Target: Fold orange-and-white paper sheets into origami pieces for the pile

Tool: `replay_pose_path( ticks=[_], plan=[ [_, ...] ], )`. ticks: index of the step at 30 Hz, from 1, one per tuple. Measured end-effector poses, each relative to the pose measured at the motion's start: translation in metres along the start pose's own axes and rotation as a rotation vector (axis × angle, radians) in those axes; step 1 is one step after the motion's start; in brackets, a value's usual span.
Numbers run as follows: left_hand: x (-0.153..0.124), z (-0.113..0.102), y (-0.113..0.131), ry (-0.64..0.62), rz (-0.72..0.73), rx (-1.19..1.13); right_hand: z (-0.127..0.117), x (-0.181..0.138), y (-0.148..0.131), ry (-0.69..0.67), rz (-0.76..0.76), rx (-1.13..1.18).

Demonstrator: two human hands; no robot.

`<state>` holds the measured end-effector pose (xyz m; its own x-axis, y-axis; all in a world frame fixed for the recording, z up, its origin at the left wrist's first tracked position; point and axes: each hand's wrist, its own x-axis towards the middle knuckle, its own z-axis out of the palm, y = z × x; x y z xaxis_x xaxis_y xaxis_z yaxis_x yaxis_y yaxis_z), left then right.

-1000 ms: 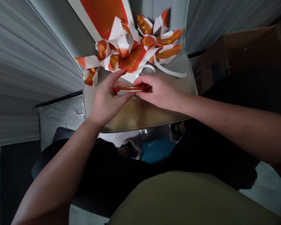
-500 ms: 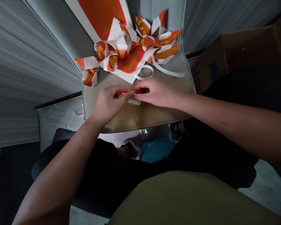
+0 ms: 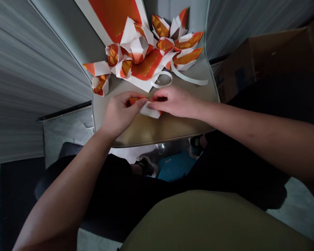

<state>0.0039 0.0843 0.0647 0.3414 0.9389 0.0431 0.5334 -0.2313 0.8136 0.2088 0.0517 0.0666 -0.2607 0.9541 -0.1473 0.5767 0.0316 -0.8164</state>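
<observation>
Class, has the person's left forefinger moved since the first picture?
Yes: the left forefinger has moved toward the front of the chair seat.

No lettering is legible. Beyond the right edge of the chair seat (image 3: 167, 130), a cardboard box (image 3: 234, 64) bears blue printing (image 3: 240, 78), too dim to decipher. Below the front edge, a blue object (image 3: 176, 170) carries a small, unreadable pale label (image 3: 167, 160), and dark footwear (image 3: 194, 145) shows a round, indistinct greenish emblem (image 3: 196, 142).

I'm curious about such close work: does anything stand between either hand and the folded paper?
Nothing visible does: the left hand and right hand both hold the paper. The white loop lies beyond them, not between.
</observation>
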Motion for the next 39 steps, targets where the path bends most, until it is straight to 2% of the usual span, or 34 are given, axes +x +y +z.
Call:
replay_pose_path(
  ticks=[3, 8, 14, 21, 26, 34, 39],
  plan=[
    [0.003, 0.001, -0.003, 0.045, -0.002, -0.085, -0.002, -0.001, -0.002, 0.043, -0.004, -0.006],
    [0.01, 0.001, -0.017, -0.011, -0.055, -0.395, -0.005, -0.001, -0.002, 0.082, -0.014, 0.04],
    [0.013, -0.003, -0.029, 0.07, -0.001, -0.283, -0.002, 0.001, 0.001, 0.079, 0.011, 0.104],
    [0.013, -0.002, -0.019, 0.025, -0.082, -0.394, -0.002, -0.001, 0.001, 0.117, 0.017, 0.133],
    [0.01, -0.001, -0.014, 0.126, -0.045, -0.36, -0.001, -0.002, -0.003, 0.101, 0.006, 0.142],
    [0.019, -0.003, -0.017, 0.22, -0.145, -0.35, 0.0, -0.004, 0.0, 0.081, 0.017, 0.122],
    [0.016, -0.003, -0.02, 0.136, -0.182, -0.338, 0.0, -0.003, 0.002, 0.108, 0.026, 0.125]
  ],
)
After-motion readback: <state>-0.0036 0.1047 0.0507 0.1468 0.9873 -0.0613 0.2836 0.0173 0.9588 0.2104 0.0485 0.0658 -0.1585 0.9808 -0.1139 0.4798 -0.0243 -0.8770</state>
